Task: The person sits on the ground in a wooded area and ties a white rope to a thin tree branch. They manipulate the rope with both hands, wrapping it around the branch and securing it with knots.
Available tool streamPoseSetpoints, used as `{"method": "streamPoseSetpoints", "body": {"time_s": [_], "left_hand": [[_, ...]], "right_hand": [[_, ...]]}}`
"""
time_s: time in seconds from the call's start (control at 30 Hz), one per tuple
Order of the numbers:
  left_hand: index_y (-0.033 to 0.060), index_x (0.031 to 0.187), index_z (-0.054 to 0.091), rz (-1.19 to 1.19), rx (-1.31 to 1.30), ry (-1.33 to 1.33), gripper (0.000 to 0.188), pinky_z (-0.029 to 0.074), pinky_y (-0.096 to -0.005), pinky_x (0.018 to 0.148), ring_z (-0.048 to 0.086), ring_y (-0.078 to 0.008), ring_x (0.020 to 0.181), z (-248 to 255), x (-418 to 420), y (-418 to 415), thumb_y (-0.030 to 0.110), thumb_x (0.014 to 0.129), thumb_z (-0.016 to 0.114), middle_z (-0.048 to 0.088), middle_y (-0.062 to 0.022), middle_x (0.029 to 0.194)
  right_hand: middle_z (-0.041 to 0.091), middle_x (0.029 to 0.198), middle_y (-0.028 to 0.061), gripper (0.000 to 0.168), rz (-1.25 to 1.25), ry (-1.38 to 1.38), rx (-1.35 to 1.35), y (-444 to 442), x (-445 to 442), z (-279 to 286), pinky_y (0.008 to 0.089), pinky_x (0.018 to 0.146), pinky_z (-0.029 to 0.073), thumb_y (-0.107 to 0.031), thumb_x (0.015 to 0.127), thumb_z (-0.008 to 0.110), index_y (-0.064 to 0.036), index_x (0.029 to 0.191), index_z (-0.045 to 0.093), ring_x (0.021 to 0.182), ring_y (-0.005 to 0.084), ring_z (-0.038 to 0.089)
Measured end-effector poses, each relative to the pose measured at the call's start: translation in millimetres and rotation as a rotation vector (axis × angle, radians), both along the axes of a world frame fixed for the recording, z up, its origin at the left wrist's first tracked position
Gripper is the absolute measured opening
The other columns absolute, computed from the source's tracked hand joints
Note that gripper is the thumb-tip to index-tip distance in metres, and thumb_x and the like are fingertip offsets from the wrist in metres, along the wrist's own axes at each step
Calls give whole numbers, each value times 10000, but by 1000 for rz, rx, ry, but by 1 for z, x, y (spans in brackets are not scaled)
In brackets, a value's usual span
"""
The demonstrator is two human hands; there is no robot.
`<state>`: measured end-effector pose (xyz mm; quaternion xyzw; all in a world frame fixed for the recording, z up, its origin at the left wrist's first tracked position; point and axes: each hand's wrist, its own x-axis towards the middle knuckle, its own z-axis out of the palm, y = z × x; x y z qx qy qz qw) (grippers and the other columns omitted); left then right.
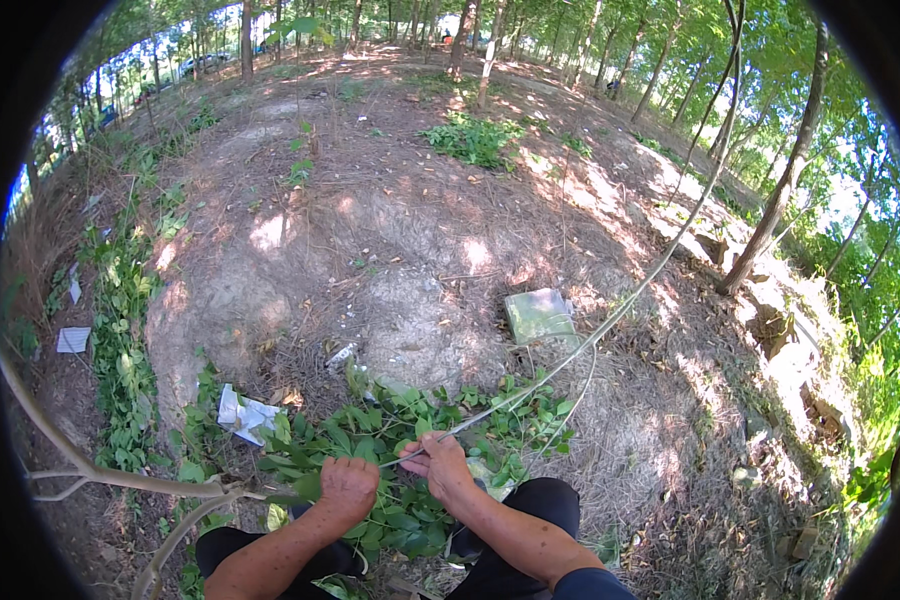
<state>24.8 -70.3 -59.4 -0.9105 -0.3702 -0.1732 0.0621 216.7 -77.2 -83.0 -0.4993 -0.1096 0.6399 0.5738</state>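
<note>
A long, thin grey-green branch [630,296] slants down from the upper right to my two hands. My left hand [349,486] is closed in a fist around its lower end. Just to the right, my right hand [442,463] grips the same branch between thumb and fingers. Leafy green cuttings [401,517] lie on the ground beneath both hands and between my dark-trousered legs [544,506]. Left of my left hand, a thicker forked branch [150,484] reaches in from the edge of view; leaves partly hide where it ends.
Crumpled white paper [246,414] and a pale flat block [541,316] lie on the dry soil. A strip of green leaves [124,360] runs along the left. Tree trunks [780,180] stand to the right and behind. Low green plants [476,139] grow farther off.
</note>
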Motion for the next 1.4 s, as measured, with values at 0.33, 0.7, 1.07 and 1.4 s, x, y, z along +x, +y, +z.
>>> {"method": "streamPoseSetpoints", "body": {"time_s": [0.33, 0.7, 1.07, 1.4], "left_hand": [[60, 628, 566, 168, -238, -124, 168, 468, -482, 451, 603, -350, 492, -5, 7, 2, 130, 769, 625, 589, -149, 593], [68, 638, 569, 35, -208, -190, 185, 467, -482, 492, 591, -345, 518, -5, 22, 2, 155, 771, 664, 561, -135, 598], [40, 874, 643, 160, -487, -384, 192, 497, -466, 623, 634, -371, 705, 5, 13, -6, 219, 830, 695, 639, -152, 766], [27, 926, 630, 194, -386, -562, 175, 484, -478, 675, 619, -389, 777, 13, 8, 3, 188, 863, 659, 632, -187, 832]], "right_hand": [[616, 942, 136, 100, -31, 13, 30, -1, -4, 6, 430, 817, 577, -159, 1043, 427, -61, 1034, 442, 887, 279, 668], [626, 934, 122, 111, -17, 56, 40, -2, -5, 13, 434, 829, 567, -167, 1048, 415, -65, 1032, 456, 886, 267, 670], [634, 903, 130, 125, -66, 126, 92, 5, 5, 10, 457, 799, 582, -182, 1044, 430, -75, 996, 472, 864, 291, 684], [646, 924, 132, 163, -126, 95, 139, 13, 14, 13, 459, 783, 583, -183, 1045, 413, -74, 984, 519, 883, 291, 679]]}}
